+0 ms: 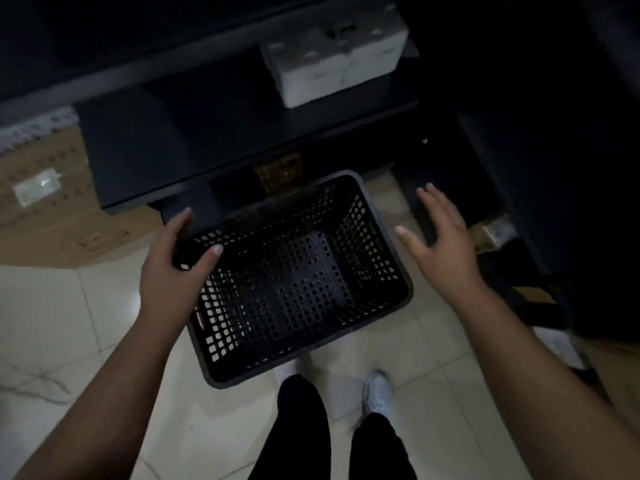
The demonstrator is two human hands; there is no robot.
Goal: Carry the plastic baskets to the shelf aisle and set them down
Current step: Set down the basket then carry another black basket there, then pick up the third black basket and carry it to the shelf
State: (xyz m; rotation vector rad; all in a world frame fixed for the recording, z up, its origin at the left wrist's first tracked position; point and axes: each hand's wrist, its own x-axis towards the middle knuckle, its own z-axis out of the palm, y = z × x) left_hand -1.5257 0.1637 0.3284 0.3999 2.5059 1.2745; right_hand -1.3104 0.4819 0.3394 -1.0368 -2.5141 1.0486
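A dark shelf (242,140) fills the top of the view, with a white box (332,60) on one of its boards and flattened cardboard (45,209) on the pale tiled floor (69,323) to its left. Just in front of the shelf's foot is the black basket (304,282), open side up, empty, its mesh walls showing the tiles through them. Whether it rests on the floor or hangs a little above it cannot be told from here. The person's shoes (377,393) stand right behind its near rim.

The left hand (173,268) is curled over the basket's left rim, thumb inside and fingers outside, gripping it. The right hand (443,240) is beside the right rim, apart from it, fingers spread wide and holding nothing.

Judged risks: held by one side only, the basket could tip or swing and knock the shelf base; dim light makes the far rim hard to place, so it may jam under the lowest board; the near rim sits close to the toes
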